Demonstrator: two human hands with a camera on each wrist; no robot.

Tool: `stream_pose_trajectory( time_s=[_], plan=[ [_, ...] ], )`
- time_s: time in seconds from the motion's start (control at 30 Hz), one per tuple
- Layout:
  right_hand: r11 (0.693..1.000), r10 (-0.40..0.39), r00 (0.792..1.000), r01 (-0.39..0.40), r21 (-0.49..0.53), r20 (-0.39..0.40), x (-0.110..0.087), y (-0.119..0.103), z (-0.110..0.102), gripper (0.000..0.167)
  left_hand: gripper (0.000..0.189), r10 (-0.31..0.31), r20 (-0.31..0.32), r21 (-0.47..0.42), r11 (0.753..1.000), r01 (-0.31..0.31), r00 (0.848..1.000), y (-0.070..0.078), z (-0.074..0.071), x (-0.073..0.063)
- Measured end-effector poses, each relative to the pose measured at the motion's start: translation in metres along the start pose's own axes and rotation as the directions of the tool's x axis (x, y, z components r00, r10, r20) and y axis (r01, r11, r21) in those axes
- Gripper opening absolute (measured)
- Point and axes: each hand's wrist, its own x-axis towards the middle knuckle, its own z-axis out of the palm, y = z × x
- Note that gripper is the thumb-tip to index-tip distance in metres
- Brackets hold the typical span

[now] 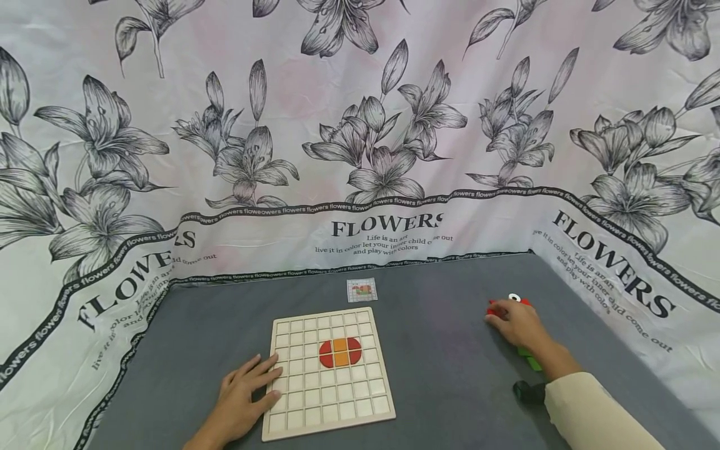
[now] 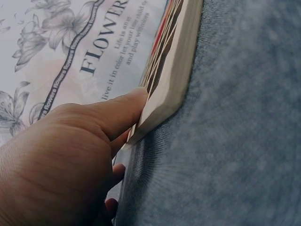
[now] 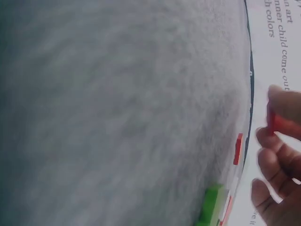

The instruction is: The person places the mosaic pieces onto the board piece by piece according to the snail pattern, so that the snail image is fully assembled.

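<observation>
A square wooden grid board [image 1: 332, 417] lies on the table, with a rounded shape of red tiles [image 1: 326, 354] and orange tiles [image 1: 340, 352] in its cells. My left hand [image 1: 242, 397] rests at the board's left edge, fingers fairly straight. The left wrist view shows the thumb touching the wooden rim [image 2: 167, 89]. Over at the right, my right hand [image 1: 520, 324] pinches a small red tile [image 3: 271, 117] between thumb and finger, above the table. Below that hand are another red tile [image 3: 238, 149] and green tiles [image 3: 211, 206], partly hidden in the head view by the hand and wrist.
A small picture card [image 1: 361, 290] with a coloured pattern on a grid lies behind the board. A white round piece with a dark centre [image 1: 514, 298] shows beyond my right hand. Flower-printed cloth [image 1: 388, 231] walls in the grey table [image 1: 439, 350] at the back and sides.
</observation>
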Motion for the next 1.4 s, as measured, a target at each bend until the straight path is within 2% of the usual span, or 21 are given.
stream_pose_trajectory(
  time_s=[0.13, 0.23, 0.5, 0.67, 0.83, 1.07, 1.2, 1.4],
  plan=[
    [0.999, -0.042, 0.995, 0.044, 0.017, -0.091, -0.007, -0.008, -0.007, 0.013, 0.047, 0.01, -0.013, 0.005, 1.0, -0.01, 1.0, 0.001, 0.0, 0.0],
    [0.997, -0.076, 0.983, 0.08, 0.016, -0.166, -0.013, -0.018, -0.013, 0.015, 0.047, 0.017, -0.019, 0.005, 1.0, -0.017, 1.0, 0.001, 0.0, 0.0],
    [0.984, -0.165, 0.931, 0.176, 0.005, -0.325, -0.029, -0.063, -0.032, 0.026, 0.049, 0.001, 0.0, -0.001, 1.0, -0.001, 1.0, 0.0, 0.0, -0.001],
    [0.962, -0.224, 0.894, 0.267, 0.062, -0.388, -0.038, -0.095, -0.034, 0.031, 0.049, -0.015, 0.021, -0.004, 1.0, 0.015, 1.0, 0.0, 0.0, 0.0],
    [0.921, -0.264, 0.873, 0.354, 0.161, -0.41, -0.041, -0.125, -0.026, 0.027, 0.049, -0.003, 0.02, -0.002, 1.0, 0.003, 1.0, -0.001, 0.001, 0.0],
    [0.887, -0.262, 0.885, 0.378, 0.266, -0.384, -0.039, -0.159, -0.007, 0.031, 0.047, 0.005, -0.009, 0.015, 1.0, -0.005, 1.0, -0.001, 0.001, 0.001],
    [0.872, -0.272, 0.882, 0.395, 0.289, -0.386, -0.037, -0.176, 0.008, 0.031, 0.046, 0.015, -0.023, 0.014, 1.0, -0.015, 1.0, -0.002, 0.001, 0.001],
    [0.826, -0.298, 0.873, 0.439, 0.355, -0.385, -0.032, -0.198, 0.034, 0.03, 0.047, 0.009, -0.006, 0.021, 1.0, -0.009, 1.0, -0.001, 0.001, 0.001]
  ],
)
